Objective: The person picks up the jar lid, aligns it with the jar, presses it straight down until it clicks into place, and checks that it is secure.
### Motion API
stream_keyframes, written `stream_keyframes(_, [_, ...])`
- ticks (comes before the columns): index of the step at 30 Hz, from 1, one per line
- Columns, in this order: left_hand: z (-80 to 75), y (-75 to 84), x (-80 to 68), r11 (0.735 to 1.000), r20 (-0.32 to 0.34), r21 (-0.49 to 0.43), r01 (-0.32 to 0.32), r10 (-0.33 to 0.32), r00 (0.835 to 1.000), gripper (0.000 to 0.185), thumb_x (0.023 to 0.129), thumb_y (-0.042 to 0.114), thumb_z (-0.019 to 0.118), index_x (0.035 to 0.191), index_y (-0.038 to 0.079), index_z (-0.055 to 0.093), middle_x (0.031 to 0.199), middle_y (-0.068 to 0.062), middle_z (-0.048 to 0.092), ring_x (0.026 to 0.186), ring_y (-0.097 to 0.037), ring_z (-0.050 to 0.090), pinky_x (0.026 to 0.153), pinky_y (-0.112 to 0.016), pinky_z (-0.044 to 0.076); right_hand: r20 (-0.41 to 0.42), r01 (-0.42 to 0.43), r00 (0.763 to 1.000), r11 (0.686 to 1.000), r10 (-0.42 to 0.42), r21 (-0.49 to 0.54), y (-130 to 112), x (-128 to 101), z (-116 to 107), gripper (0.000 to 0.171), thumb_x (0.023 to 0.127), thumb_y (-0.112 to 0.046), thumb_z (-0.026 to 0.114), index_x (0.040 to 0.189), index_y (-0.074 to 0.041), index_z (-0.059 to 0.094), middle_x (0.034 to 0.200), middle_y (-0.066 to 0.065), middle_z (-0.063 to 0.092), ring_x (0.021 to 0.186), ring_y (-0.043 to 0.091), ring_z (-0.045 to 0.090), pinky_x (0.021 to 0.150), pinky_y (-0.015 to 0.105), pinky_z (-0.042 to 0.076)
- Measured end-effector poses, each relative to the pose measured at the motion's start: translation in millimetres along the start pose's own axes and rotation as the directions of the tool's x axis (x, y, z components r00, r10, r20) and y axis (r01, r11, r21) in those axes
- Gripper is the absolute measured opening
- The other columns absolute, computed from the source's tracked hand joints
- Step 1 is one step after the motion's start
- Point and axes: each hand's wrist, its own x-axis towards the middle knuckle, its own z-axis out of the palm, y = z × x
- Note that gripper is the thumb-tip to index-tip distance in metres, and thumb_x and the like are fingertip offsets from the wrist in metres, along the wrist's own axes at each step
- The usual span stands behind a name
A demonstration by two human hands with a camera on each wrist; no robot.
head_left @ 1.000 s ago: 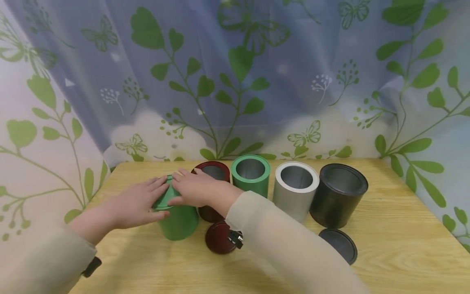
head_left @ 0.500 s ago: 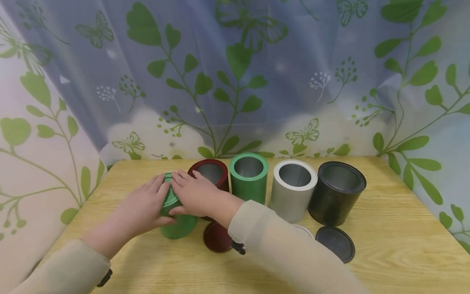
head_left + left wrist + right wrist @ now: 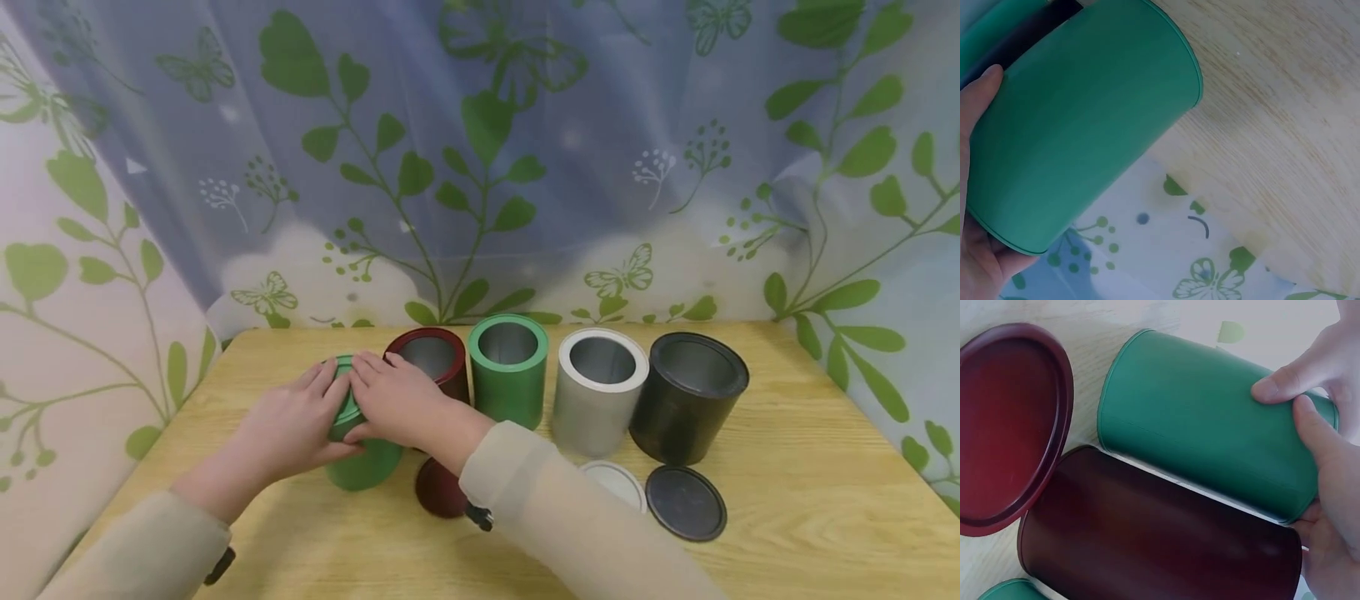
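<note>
Leafy cloth (image 3: pixel 525 233) backs the wooden table (image 3: pixel 360 546) under the leftmost can (image 3: pixel 365 469).

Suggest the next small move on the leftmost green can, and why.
Probably press the green lid down evenly: the left hand and right hand both rest over it, thumbs touching the leftmost green can, and I can't tell whether its rim is fully seated.

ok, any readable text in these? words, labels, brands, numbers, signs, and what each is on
None readable.
Held green can: no lettering on the sides shown.
Other cans, loose lids: no lettering visible.
Backdrop cloth: printed leaves and butterflies, no characters.
Black wrist fittings: too small to tell.
</note>
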Motion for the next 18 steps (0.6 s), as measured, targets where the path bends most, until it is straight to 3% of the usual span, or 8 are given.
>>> stream_keyframes(10, [-0.8,9.6,1.0,0.997,0.034,0.021,0.08,-0.08,0.996,0.09,0.069,0.057,0.073,0.126,-0.008,0.05,0.124,-0.034,0.049,0.11,-0.043,0.053,0.078,-0.047,0.051,0.015,-0.03,0.999,0.997,0.029,0.073,-0.6,-2.9,-0.1,0.083,0.086,-0.067,0.037,0.149,-0.015,0.023,0.154,0.001,0.017,0.141,0.014,0.01,0.111,0.035,0.019])
stream_keyframes(18, [-3.6,20.3,-2.6,0.981,0.001,0.093,0.17,-0.171,0.985,0.088,0.068,0.059,0.072,0.127,-0.004,0.054,0.117,-0.035,0.053,0.105,-0.044,0.056,0.079,-0.048,0.05,0.023,-0.09,0.996,0.994,0.089,0.062,-7.9,-3.6,-0.7,0.082,0.086,-0.067,0.037,0.15,-0.018,0.022,0.155,-0.001,0.015,0.141,0.014,0.009,0.111,0.037,0.019])
